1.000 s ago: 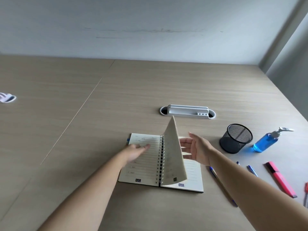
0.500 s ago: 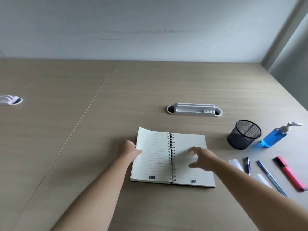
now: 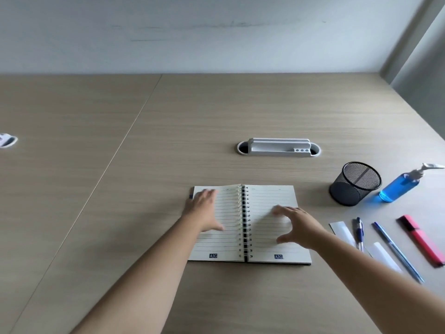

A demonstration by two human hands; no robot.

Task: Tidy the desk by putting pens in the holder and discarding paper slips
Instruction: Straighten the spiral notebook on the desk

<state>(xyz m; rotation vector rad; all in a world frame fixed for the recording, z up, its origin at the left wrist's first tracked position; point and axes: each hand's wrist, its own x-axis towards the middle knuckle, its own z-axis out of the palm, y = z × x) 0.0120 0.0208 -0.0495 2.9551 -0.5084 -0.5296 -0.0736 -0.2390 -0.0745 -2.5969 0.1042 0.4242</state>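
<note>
An open spiral notebook lies flat on the desk in front of me. My left hand rests on its left page, fingers spread. Over the right page hovers my right hand, fingers apart and holding nothing. A black mesh pen holder stands to the right of the notebook. Right of the notebook lie a dark blue pen, a long blue pen and a pink highlighter. Two white paper slips lie among them.
A blue pump bottle stands just right of the holder. A white cable tray is set into the desk behind the notebook, and another white fitting shows at the far left edge. A wall runs along the desk's back.
The raised page has been laid flat, so the notebook lies fully open. My left hand slid from the notebook's left edge onto the left page; my right hand stays over the right page.
</note>
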